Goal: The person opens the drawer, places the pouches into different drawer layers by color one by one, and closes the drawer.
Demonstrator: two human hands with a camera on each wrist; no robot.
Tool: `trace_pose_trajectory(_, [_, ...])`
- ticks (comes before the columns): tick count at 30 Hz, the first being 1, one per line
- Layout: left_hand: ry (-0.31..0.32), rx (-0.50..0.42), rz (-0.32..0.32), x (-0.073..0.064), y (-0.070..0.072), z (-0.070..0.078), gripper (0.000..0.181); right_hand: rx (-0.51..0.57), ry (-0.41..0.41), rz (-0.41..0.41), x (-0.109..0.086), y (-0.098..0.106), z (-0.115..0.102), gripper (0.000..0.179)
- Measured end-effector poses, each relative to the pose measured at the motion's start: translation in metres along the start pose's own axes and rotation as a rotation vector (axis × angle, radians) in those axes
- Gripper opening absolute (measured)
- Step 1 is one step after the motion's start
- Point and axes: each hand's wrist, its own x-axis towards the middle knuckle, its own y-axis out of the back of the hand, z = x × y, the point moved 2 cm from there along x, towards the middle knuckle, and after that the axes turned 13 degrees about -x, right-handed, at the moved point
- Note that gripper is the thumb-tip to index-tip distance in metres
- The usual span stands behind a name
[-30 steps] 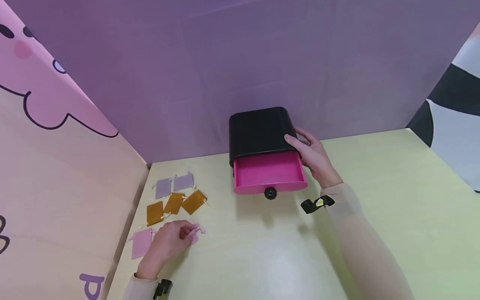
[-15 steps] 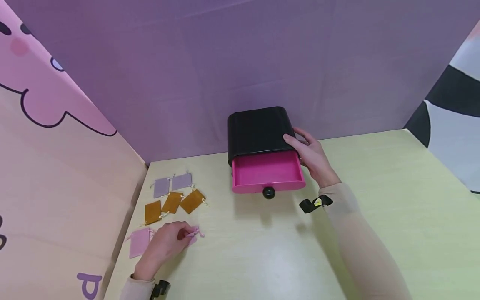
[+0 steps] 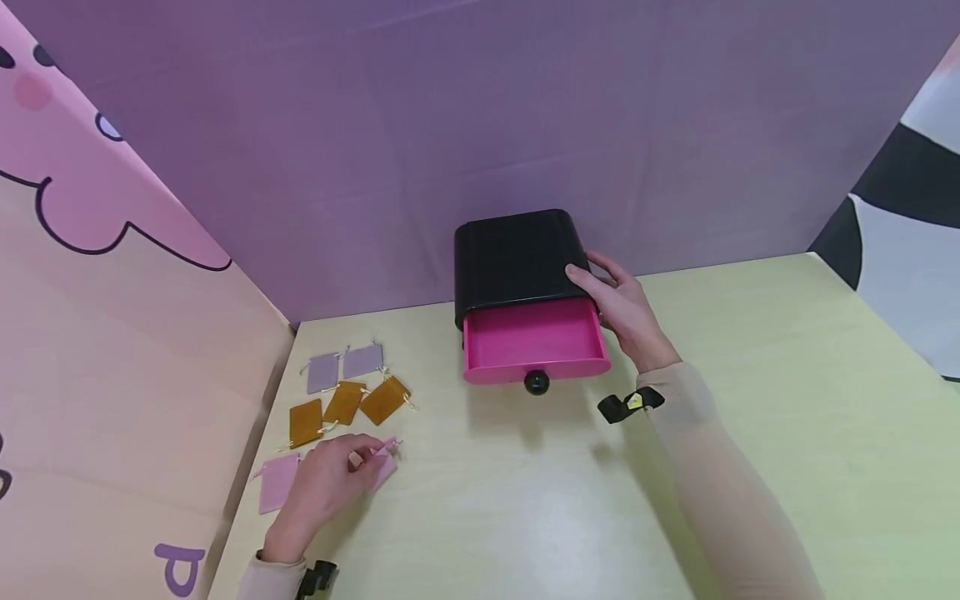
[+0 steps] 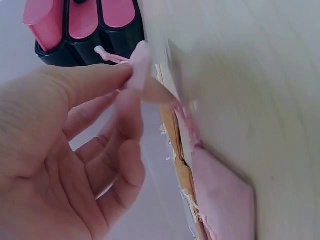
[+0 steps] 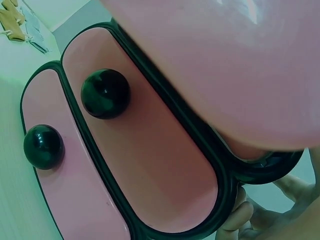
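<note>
My left hand (image 3: pixel 326 479) pinches a small pink drawstring pouch (image 3: pixel 386 468) between thumb and forefinger at the table's front left. In the left wrist view the pouch (image 4: pixel 140 67) stands up from the fingertips, its cord knot sticking out. A second pink pouch (image 3: pixel 277 485) lies just left of that hand. At the back stands a black mini drawer cabinet (image 3: pixel 517 258), its top pink drawer (image 3: pixel 536 340) pulled out, with nothing visible inside. My right hand (image 3: pixel 628 315) grips the cabinet's right side, thumb on top and fingers down the side.
Several mustard-brown pouches (image 3: pixel 385 401) and two lavender pouches (image 3: pixel 363 361) lie flat behind the left hand. Two more pink drawers with black knobs (image 5: pixel 105 94) sit pushed in below the top one. A purple backdrop (image 3: pixel 360 167) rises directly behind the cabinet.
My left hand has shifted slightly up and left, and the pinched pouch has turned, showing more of its body. The right hand keeps its grip; cabinet and drawer stay as they were.
</note>
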Motion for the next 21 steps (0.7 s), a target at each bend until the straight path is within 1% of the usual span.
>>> trace_pose_trajectory(9, [-0.028,-0.059,0.041,-0.0012,0.0038,0.0025,0.02,0.003,0.003,0.0,0.0005,-0.0027,-0.0019,0.086])
trace_pose_trajectory(13, [-0.033,-0.064,0.062,-0.0014,0.0037,0.0035,0.02,0.003,-0.001,0.001,0.0,-0.0028,-0.0018,0.086])
trace_pose_trajectory(21, [-0.091,-0.062,0.106,-0.0009,0.0042,0.0058,0.014,-0.008,-0.005,-0.002,-0.0011,-0.0021,-0.0021,0.087])
